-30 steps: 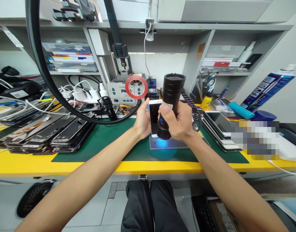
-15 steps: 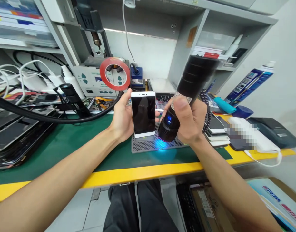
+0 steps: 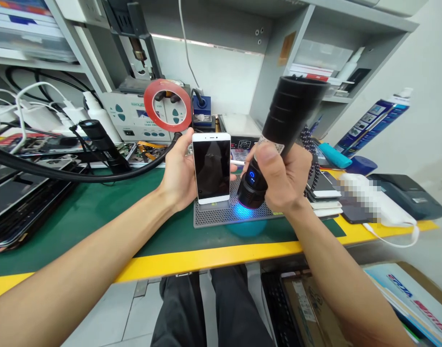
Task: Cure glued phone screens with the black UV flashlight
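Observation:
My left hand grips a white smartphone upright, its dark screen facing me, just above a grey perforated mat. My right hand is wrapped round a large black flashlight, thumb on top near its lit blue button. The flashlight's lower end points down at the mat and casts a blue glow there. Its wide end tilts up and to the right.
A green mat covers the yellow-edged bench. A red tape ring hangs before a grey station. A black hose crosses left. Phone stacks lie at far left and right. A blue spray can leans right.
My head view has swung right and closer. The phone has turned to face me fully and risen slightly. The flashlight has tilted further to the right, its blue glow still on the mat.

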{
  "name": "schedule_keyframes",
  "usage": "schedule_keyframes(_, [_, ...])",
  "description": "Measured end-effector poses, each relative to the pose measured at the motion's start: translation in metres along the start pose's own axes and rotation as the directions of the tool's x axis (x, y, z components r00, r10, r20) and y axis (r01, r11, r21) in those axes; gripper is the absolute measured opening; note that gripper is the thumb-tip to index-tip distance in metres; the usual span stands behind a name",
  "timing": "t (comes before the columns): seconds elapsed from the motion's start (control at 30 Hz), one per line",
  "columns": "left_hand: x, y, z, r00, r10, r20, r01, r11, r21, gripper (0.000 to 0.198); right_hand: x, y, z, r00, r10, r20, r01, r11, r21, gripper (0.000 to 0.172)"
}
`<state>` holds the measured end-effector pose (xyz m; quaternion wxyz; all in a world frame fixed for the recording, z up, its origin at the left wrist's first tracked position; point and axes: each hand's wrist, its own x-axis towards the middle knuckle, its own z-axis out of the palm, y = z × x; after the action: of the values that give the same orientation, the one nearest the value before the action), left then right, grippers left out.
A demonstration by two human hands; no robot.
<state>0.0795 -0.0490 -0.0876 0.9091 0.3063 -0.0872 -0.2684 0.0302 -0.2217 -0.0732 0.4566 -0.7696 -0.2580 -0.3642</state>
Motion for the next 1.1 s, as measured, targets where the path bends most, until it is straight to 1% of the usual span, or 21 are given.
schedule_keyframes(0.07, [0.0,0.0,0.0,1.0,-0.01,0.002,0.01,0.999,0.047,0.056,0.003,0.001,-0.003,0.999,0.019,-0.026,-0.018,0.998,0.059,0.044])
schedule_keyframes(0.13, [-0.001,0.001,0.0,1.0,-0.027,-0.007,0.028,0.994,0.104,0.061,0.007,0.002,-0.007,0.998,0.047,-0.036,-0.044,0.996,0.083,0.045])
schedule_keyframes(0.23, [-0.003,0.002,0.001,0.999,-0.041,-0.012,0.042,0.989,0.142,0.066,0.011,0.006,-0.013,0.997,0.066,-0.037,-0.066,0.998,0.021,0.049])
schedule_keyframes(0.33, [-0.003,0.002,0.001,0.999,-0.052,0.0,0.051,0.988,0.146,0.067,0.012,0.009,-0.016,0.998,0.056,-0.028,-0.058,0.997,-0.053,0.051])
schedule_keyframes(0.4, [-0.003,0.002,0.002,0.999,-0.05,0.0,0.05,0.99,0.136,0.066,0.012,0.011,-0.017,0.999,0.047,-0.026,-0.049,0.996,-0.071,0.051])
schedule_keyframes(0.57, [-0.001,0.001,0.001,0.999,-0.042,-0.015,0.043,0.996,0.076,0.061,0.011,0.012,-0.017,0.998,0.057,-0.026,-0.059,0.996,-0.073,0.051])
schedule_keyframes(0.77, [-0.001,0.002,0.0,0.999,-0.039,-0.034,0.043,0.991,0.125,0.062,0.011,0.01,-0.016,0.997,0.059,-0.049,-0.061,0.997,-0.037,0.047])
schedule_keyframes(0.87, [0.0,0.002,0.0,0.998,-0.044,-0.046,0.049,0.992,0.113,0.061,0.011,0.009,-0.016,0.997,0.048,-0.059,-0.05,0.998,-0.03,0.046])
schedule_keyframes(1.0, [0.0,0.002,-0.001,0.999,-0.044,0.005,0.044,0.994,0.104,0.061,0.011,0.008,-0.016,0.998,0.019,-0.064,-0.024,0.996,-0.084,0.047])
schedule_keyframes(1.1, [0.0,0.002,-0.002,0.999,-0.035,0.023,0.031,0.988,0.149,0.065,0.011,0.009,-0.015,0.998,0.015,-0.064,-0.02,0.996,-0.091,0.046])
